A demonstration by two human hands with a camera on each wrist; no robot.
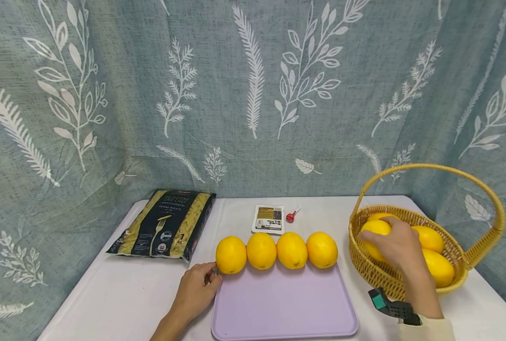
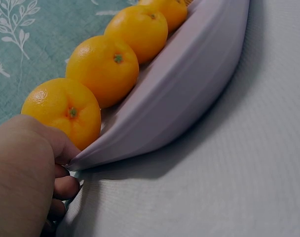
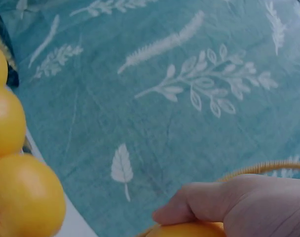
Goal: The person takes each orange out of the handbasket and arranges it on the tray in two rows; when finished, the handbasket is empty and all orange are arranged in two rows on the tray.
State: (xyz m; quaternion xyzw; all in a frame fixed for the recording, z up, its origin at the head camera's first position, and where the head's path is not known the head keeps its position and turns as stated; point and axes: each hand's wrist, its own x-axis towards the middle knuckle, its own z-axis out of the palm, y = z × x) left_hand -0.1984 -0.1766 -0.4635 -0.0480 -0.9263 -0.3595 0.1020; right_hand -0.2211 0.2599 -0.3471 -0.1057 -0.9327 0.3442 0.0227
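A row of several oranges (image 1: 292, 250) lies along the far edge of the lilac tray (image 1: 284, 303). My left hand (image 1: 197, 289) pinches the tray's left rim near the far corner, beside the leftmost orange (image 2: 61, 111). In the left wrist view, the tray's near side slopes up from the white cloth. Over at the right, my right hand (image 1: 399, 239) reaches into the wicker basket (image 1: 376, 277) and grips an orange (image 1: 375, 227) there. Other oranges (image 1: 438, 267) lie around it in the basket. The right wrist view shows only the top of the gripped orange (image 3: 187, 230) below the hand.
The basket's tall handle (image 1: 431, 166) arches over its contents. A bag of penne pasta (image 1: 163, 225) lies at the back left. Behind the oranges are a small flat packet (image 1: 269, 219) and a red lollipop (image 1: 290, 217). A patterned green curtain (image 1: 244, 156) hangs behind the table.
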